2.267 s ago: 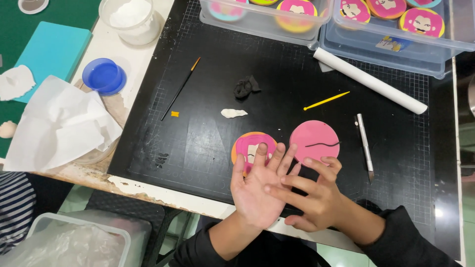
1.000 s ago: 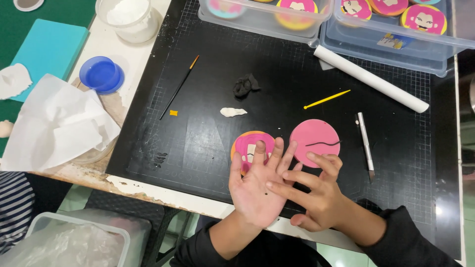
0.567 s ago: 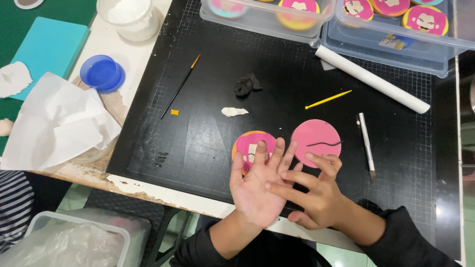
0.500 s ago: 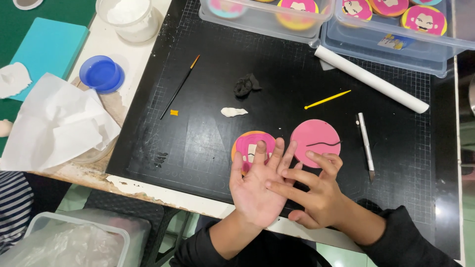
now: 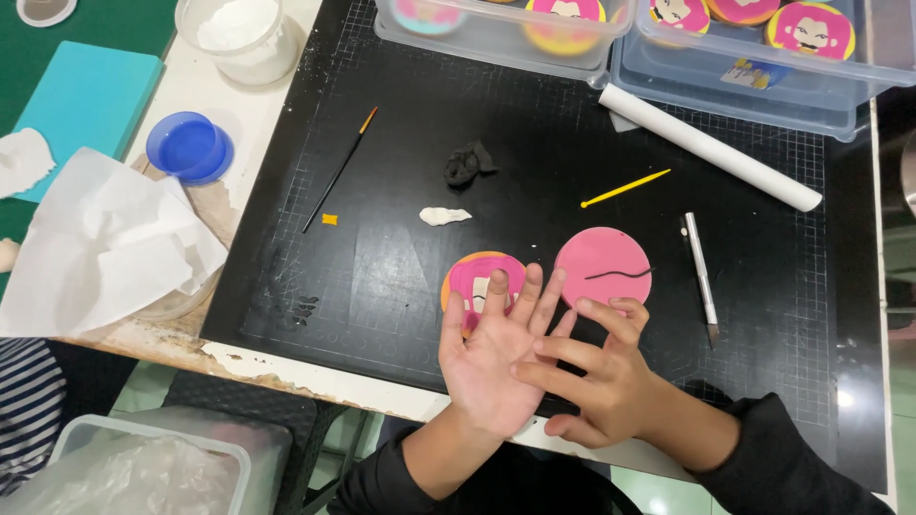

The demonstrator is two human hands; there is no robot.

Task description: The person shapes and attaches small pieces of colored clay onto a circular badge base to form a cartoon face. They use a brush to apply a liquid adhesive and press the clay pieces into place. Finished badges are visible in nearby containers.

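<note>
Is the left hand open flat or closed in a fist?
Open flat: the left hand lies palm up with fingers spread, and the right hand touches its palm.

The left hand [image 5: 487, 367] is lying palm up, fingers spread and pointing away from the body, holding nothing. The right hand [image 5: 596, 381] is reaching across from the right side, palm down, its fingers [image 5: 549, 350] stretched out and pressing onto the open left palm. Its thumb is tucking underneath, near the left wrist. Both forearms are coming up from below in dark sleeves, the left pushed back toward the elbow, the right covering down to the wrist.
</note>
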